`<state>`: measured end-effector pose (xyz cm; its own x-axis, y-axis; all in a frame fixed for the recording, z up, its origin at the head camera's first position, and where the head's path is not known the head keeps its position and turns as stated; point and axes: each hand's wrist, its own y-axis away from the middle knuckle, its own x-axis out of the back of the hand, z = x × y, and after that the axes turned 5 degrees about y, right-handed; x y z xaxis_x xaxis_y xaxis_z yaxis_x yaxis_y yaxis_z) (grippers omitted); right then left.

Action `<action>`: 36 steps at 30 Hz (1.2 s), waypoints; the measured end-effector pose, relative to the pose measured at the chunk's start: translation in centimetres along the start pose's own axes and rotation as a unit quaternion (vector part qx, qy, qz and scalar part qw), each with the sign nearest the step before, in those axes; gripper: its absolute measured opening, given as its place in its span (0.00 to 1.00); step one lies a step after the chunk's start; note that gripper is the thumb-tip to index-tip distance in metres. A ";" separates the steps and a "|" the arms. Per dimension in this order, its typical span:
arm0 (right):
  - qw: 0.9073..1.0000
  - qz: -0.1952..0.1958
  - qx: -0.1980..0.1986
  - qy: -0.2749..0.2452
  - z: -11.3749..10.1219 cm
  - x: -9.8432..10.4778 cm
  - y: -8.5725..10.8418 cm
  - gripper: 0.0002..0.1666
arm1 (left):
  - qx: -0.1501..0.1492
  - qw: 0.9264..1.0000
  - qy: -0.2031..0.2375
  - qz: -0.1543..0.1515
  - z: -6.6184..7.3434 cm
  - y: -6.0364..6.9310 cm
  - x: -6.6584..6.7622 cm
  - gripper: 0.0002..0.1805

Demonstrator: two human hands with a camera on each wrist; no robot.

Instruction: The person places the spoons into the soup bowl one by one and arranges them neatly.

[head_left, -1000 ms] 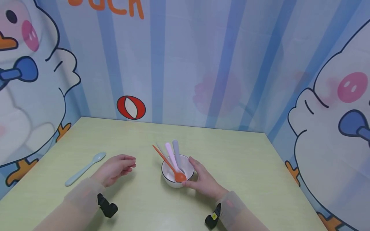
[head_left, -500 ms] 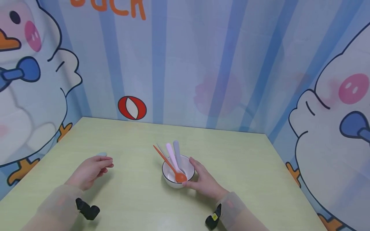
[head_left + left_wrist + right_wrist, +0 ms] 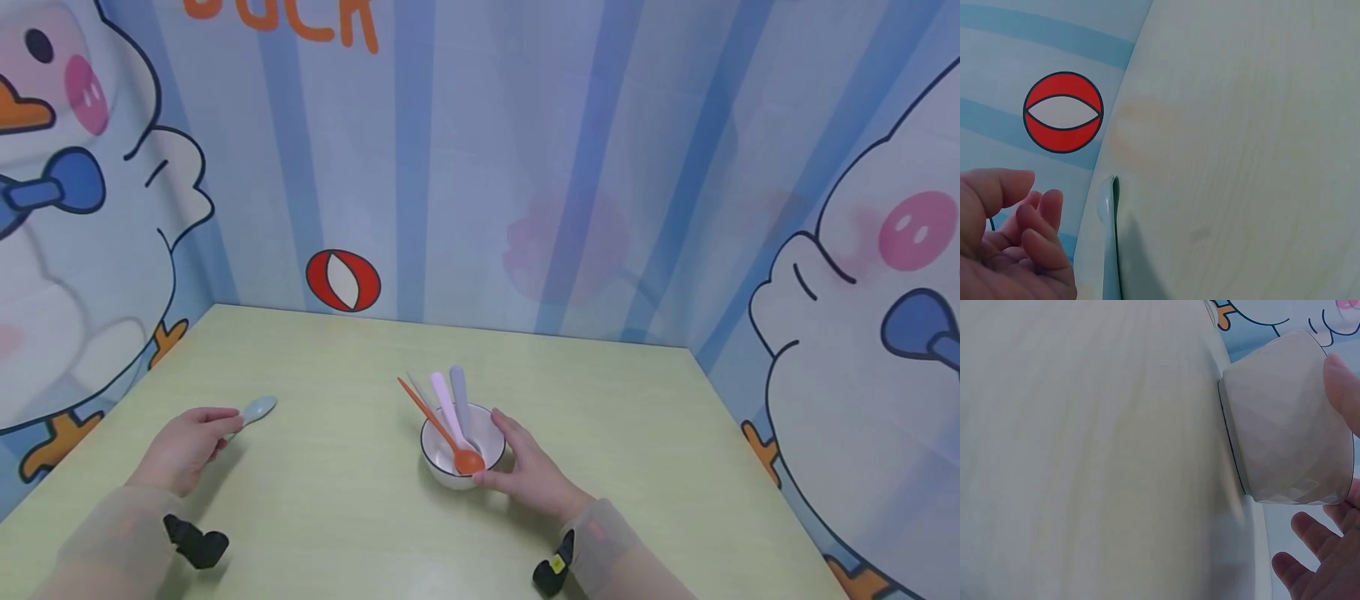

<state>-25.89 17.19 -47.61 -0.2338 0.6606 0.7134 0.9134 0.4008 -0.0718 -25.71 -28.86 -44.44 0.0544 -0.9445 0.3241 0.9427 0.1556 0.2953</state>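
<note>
A light blue spoon (image 3: 259,407) lies on the left part of the table. My left hand (image 3: 183,450) hovers over its handle, hiding most of it in the head view. In the left wrist view that spoon (image 3: 1109,250) stands apart from my fingers, which are loosely bent around nothing. My right hand (image 3: 536,471) grips the right side of a white bowl (image 3: 444,478), thumb and fingers at its dark rim. In the bowl lean an orange spoon (image 3: 468,461), a pink spoon (image 3: 444,396), a lavender utensil (image 3: 457,383) and a thin greyish handle (image 3: 414,385).
The pale wooden table (image 3: 360,517) meets a blue striped cloth backdrop (image 3: 480,167) at its back edge. Printed duck figures stand on the backdrop at both sides. A black camera (image 3: 197,542) is strapped to my left wrist, another (image 3: 551,575) to my right.
My left hand has moved left from near the table's middle, passing over the light blue spoon's tip to its handle. My right hand and the bowl have stayed put.
</note>
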 end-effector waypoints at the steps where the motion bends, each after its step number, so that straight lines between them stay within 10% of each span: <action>1: 1.000 0.000 0.000 0.000 0.0 0.0 0.0 0.58 | 0.003 1.000 -0.008 0.008 -0.1 -0.1 0.3 0.36; 14: 1.000 0.000 0.002 -0.004 0.0 0.0 0.0 0.59 | 0.039 0.993 -0.112 0.024 -0.9 -1.0 2.8 0.36; 36: 1.000 -0.005 -0.008 -0.001 -0.2 0.1 0.0 0.60 | 0.028 0.983 -0.174 0.048 -2.0 -1.5 1.4 0.23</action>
<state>-25.82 17.18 -47.42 -0.2446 0.6579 0.7123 0.9161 0.3975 -0.0526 -26.42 -31.04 -46.19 0.0173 -0.7693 0.6386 0.9184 0.2648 0.2941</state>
